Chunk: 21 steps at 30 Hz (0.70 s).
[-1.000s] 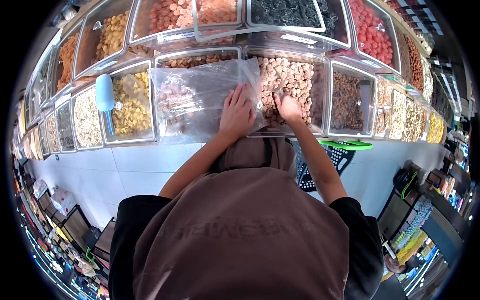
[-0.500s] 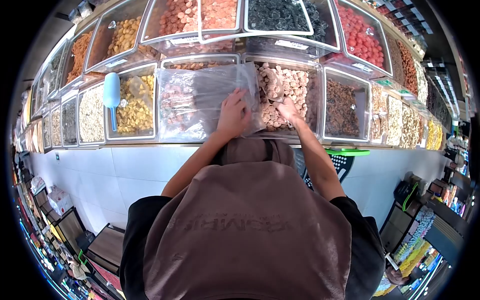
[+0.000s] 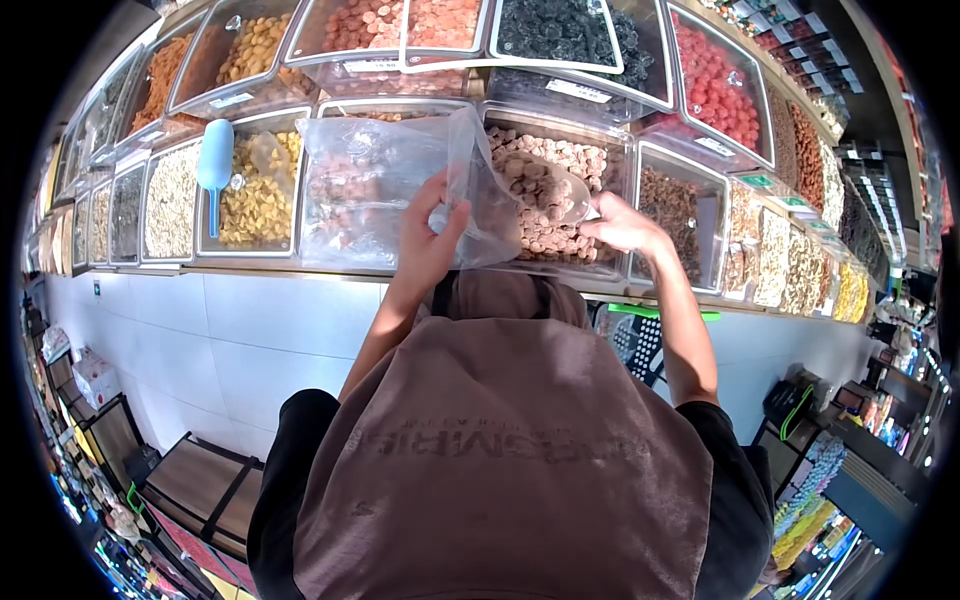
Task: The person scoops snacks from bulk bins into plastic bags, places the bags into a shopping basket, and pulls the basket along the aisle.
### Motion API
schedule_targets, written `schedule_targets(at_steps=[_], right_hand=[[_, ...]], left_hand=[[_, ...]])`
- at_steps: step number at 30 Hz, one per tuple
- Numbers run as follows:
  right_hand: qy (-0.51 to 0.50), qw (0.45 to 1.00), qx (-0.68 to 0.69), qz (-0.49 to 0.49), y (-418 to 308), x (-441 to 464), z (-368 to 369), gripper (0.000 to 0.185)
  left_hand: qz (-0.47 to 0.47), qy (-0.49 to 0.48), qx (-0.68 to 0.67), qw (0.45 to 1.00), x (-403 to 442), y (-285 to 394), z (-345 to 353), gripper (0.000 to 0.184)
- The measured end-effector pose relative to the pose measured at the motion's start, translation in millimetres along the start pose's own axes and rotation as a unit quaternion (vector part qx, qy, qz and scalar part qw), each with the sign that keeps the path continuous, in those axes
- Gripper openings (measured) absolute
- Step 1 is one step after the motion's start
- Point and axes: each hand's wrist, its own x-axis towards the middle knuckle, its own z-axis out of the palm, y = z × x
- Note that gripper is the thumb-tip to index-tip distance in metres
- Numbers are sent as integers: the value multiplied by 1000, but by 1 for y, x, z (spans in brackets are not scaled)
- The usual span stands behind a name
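Note:
My right hand (image 3: 622,224) is closed on the handle end of a clear scoop (image 3: 574,198), which is loaded with pinkish-brown dried pieces. The scoop is over the open bin (image 3: 590,262) of the same pieces, its front end at the mouth of a clear plastic bag (image 3: 380,190). My left hand (image 3: 434,232) grips the bag near its opening, thumb and fingers bent round the plastic. The rest of the bag lies to the left across a neighbouring bin and hides most of it.
A blue scoop (image 3: 215,160) rests on the bin of yellow pieces (image 3: 262,205) at left. A bin of dark brown bits (image 3: 672,205) stands at right. Behind are bins of red (image 3: 715,85) and black pieces (image 3: 560,35). A green-handled basket (image 3: 640,335) is below the counter edge.
The loaded scoop has risen from the pieces and turned toward the bag. My left hand has gone from lying flat on the bag to gripping it, and the bag's mouth has lifted and widened.

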Motion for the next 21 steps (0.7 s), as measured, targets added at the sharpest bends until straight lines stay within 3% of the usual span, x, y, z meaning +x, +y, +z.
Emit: schedule_targets(at_steps=[1,3,4,5,8,10,16,19,21], right_hand=[[-2,1000,-3,-3,-11,5,-3,33],[-105,986,-123,34,-50,21,-6,27],[-42,993,-104,35,-110,15,-1,26],[-87,981,-171,20,-127,34,9,24],[-4,984,-150,-94,-110,97,76,22],[88,965,-219,-118,-121,119,110,22],[157,931,-312,-102,-134,122,140,22],[136,943,-293,-76,-130,93,109,22],[38,978,-201,-44,-124,69,70,24]], left_hand=[[21,-2,26,999,0,13,2,18],[42,1,56,998,1,27,6,15],[104,4,133,986,2,30,7,14],[164,7,208,964,2,35,8,14],[167,27,290,942,-1,52,10,14],[161,31,272,948,-1,52,12,14],[144,61,248,956,-17,57,9,13],[141,63,232,960,-18,49,8,13],[141,54,223,963,-18,38,8,14]])
